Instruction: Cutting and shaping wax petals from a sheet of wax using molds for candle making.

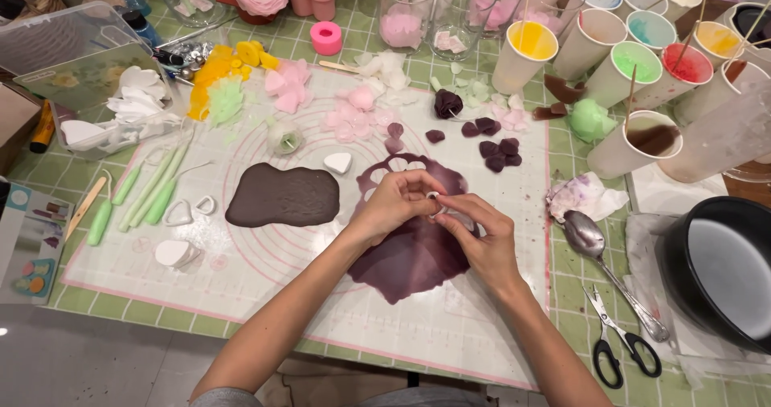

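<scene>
My left hand (393, 205) and my right hand (480, 234) meet over a thin rolled purple sheet (414, 254) with petal-shaped holes cut from it. Together their fingertips pinch a small white petal cutter (434, 202). Left of the sheet lies a dark brown rolled sheet (283, 195). Beyond the hands, several cut dark purple petals (491, 146) and a dark purple bud (447, 103) rest on the white work mat (257, 278).
Paper cups of coloured paste (618, 74) with sticks stand at the back right. A spoon (590, 242), scissors (614, 343) and a black bowl (715, 266) lie right. Green modelling tools (148, 190), white cutters (189, 212), pink and yellow petals (285, 86) sit left.
</scene>
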